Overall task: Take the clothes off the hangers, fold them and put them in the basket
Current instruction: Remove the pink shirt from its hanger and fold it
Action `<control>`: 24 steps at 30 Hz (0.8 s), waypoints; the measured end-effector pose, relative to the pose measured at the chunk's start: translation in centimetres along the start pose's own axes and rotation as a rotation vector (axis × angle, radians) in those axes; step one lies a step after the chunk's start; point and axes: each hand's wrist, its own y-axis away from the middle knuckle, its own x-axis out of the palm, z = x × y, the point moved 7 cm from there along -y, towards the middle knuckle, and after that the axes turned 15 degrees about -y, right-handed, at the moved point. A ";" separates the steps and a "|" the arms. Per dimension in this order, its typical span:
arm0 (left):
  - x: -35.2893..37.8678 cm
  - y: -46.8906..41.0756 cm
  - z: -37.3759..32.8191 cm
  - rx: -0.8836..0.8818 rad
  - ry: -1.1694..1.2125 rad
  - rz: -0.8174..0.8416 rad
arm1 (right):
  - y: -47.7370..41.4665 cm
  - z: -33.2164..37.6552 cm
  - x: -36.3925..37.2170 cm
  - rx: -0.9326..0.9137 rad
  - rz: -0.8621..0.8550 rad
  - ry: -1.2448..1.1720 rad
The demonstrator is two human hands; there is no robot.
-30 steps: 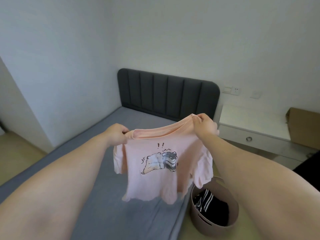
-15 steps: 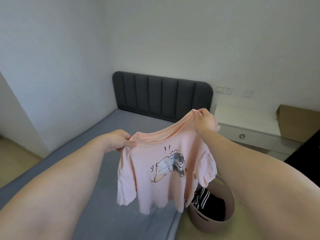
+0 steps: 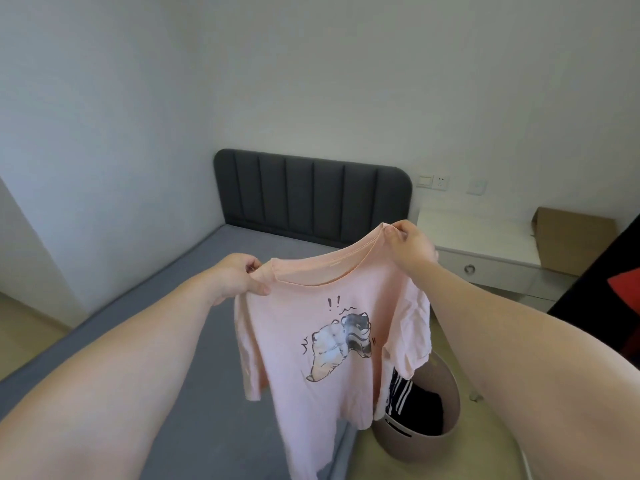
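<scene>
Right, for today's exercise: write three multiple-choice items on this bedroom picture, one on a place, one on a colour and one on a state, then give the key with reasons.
1. Where does the basket stand? A on the floor beside the bed; B on the bed; C on the drawer unit.
2. What colour is the T-shirt? A blue; B pink; C green.
3. How is the T-shirt now? A folded flat; B on a hanger; C held up, hanging open.

Key:
1 A, its base rests on the floor by the bed.
2 B, the cloth is pale pink.
3 C, the left grip and the right grip each pinch a shoulder and the rest hangs free.
</scene>
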 end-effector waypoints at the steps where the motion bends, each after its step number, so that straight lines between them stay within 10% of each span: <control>1: -0.4 -0.1 0.1 0.009 -0.027 -0.025 | 0.1 0.2 -0.1 -0.014 0.020 0.003; 5: -1.9 0.2 -1.0 0.054 -0.209 -0.068 | 0.2 1.0 -0.6 -0.101 0.038 0.071; 10: -2.5 0.8 -2.2 -0.041 0.168 0.104 | -0.1 1.1 -1.0 -0.124 0.016 0.137; 24: -8.0 1.8 -3.6 0.165 -0.225 -0.701 | 0.1 2.0 0.6 -0.096 0.111 0.029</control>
